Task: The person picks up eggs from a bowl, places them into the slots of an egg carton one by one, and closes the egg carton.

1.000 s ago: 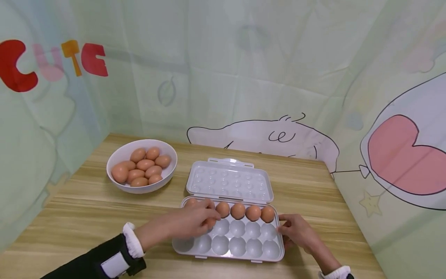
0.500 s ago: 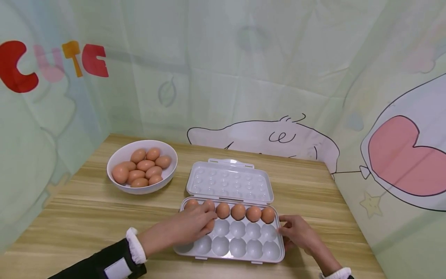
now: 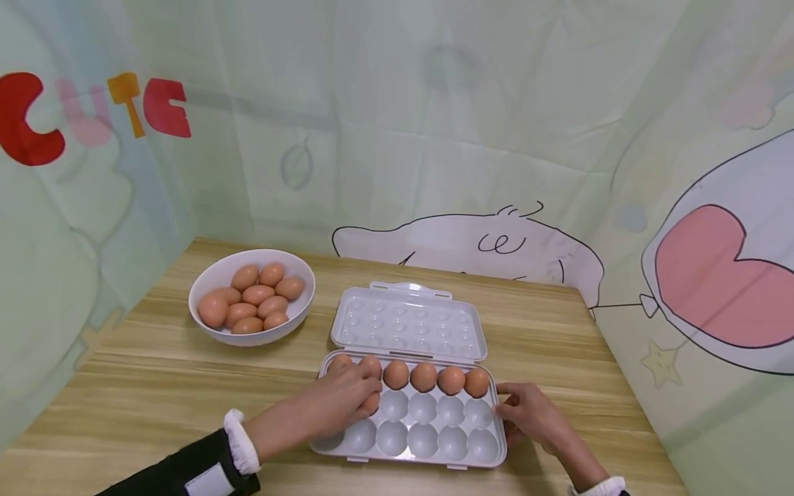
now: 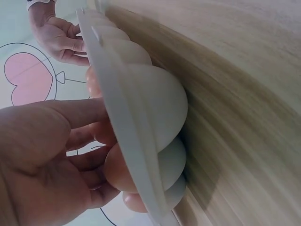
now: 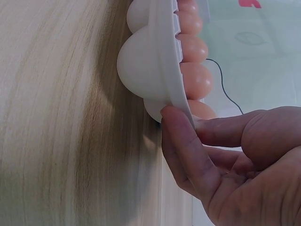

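A white plastic egg tray (image 3: 406, 451) stands on the table, its dimpled lid (image 3: 409, 324) folded back behind it. Brown eggs (image 3: 424, 377) fill its back row. Over the left part of the middle row, my left hand (image 3: 331, 403) curls its fingers round an egg (image 3: 371, 404), which shows partly past the fingertips. Its thumb (image 4: 87, 113) lies by the tray's rim in the left wrist view. At the right side, my right hand (image 3: 530, 413) pinches the tray's edge between thumb and fingers (image 5: 186, 141). The left hand hides some cups beneath it.
A white bowl (image 3: 304, 313) holding several brown eggs (image 3: 257, 295) stands at the back left of the wooden table (image 3: 155, 406). Printed fabric walls (image 3: 397, 138) enclose the table at the back and both sides.
My left hand has drawn slightly left and its fingers have closed in around the egg, uncovering more of the back-row eggs. My right hand has stayed at the tray's edge.
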A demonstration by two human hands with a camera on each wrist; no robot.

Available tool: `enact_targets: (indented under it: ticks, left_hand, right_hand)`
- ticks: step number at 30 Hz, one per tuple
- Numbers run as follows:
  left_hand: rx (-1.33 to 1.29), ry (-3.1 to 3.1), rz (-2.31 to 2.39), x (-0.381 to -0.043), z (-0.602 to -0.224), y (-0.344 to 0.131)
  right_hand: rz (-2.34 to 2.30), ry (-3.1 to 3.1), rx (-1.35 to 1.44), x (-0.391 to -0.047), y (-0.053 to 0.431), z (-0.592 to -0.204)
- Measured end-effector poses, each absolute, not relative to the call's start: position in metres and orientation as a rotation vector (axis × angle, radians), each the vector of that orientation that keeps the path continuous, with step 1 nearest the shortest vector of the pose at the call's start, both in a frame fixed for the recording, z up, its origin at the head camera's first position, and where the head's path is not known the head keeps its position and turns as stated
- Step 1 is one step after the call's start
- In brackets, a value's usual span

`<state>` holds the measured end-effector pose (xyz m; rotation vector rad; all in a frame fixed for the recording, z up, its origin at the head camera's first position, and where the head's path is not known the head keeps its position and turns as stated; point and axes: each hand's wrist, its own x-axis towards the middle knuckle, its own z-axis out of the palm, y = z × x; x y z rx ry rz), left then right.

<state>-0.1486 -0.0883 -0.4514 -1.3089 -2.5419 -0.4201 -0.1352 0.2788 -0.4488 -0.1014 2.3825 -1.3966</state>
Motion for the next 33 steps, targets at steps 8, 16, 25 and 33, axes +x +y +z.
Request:
enact_targets:
  ticks: [8, 16, 25, 33]
  left_hand:
    - [-1.298, -2.57, -0.452, -0.147, -0.4501, -0.086]
    - [-1.287, -2.546, -0.396, -0.1463, -0.4524, -0.0877]
    - [-1.271, -2.518, -0.417, -0.1477, -0.4552, -0.0872]
    - [-1.226, -2.59, -0.404, -0.1433, -0.4489, -0.0863]
  right_hand:
    - [-1.372, 2.397, -0.079, -0.1352, 0.2785, -0.4501]
    - [-1.378, 2.388, -0.072, -0.1352, 0.2779, -0.4485]
    - [-1.358, 2.399, -0.077, -0.1364, 0.2774, -0.4468]
    - [-1.37, 2.388, -0.06, -0.1352, 0.2768, -0.4462]
